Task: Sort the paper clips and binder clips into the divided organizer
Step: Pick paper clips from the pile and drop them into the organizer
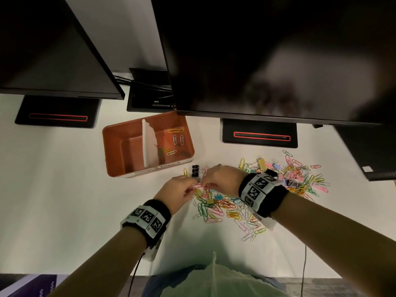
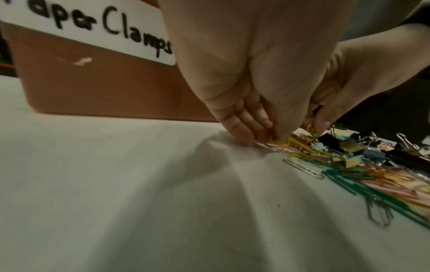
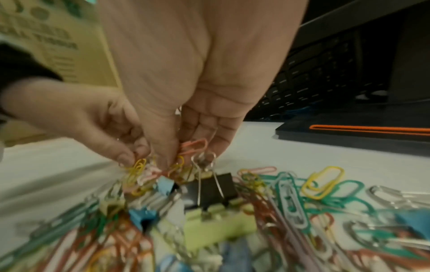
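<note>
An orange-brown organizer (image 1: pixel 111 146) with a white divider (image 1: pixel 149 144) stands at the middle of the desk. Its right compartment holds several paper clips (image 1: pixel 174 139). A label reading "Paper Clamps" (image 2: pixel 104 27) is stuck on its near wall. Just in front of it my left hand (image 1: pixel 191 189) and right hand (image 1: pixel 205 185) meet over the left edge of a mixed clip pile (image 1: pixel 267 189). The left hand (image 2: pixel 267 136) pinches yellow paper clips (image 3: pixel 137 166). The right hand (image 3: pixel 184 156) pinches a pink paper clip (image 3: pixel 194 145) tangled with others. A black binder clip (image 3: pixel 209 189) lies just beneath.
Two black binder clips (image 1: pixel 195 170) sit beside the organizer's front right corner. Two dark monitors (image 1: pixel 257 50) overhang the back of the desk on black stands (image 1: pixel 259 133). A keyboard (image 1: pixel 375 155) lies at the right edge. A purple box (image 1: pixel 27 285) sits at the lower left.
</note>
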